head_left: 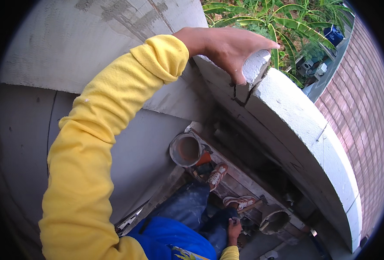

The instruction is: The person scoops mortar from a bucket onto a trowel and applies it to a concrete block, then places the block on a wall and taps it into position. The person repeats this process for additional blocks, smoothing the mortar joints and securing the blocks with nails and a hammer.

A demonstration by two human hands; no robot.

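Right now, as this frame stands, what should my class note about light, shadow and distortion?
Head view: the pale wall top glares nearly white, while the gap below it sinks into shadow; head view: the tiled roof bows toward the picture's edge, fisheye-fashion; head view: the left hand looks fairly sharp, the right hand smaller and dimmer.

Here's the plank platform, busy underfoot!
Shoes stand on it, one bucket left of them, another bucket right.
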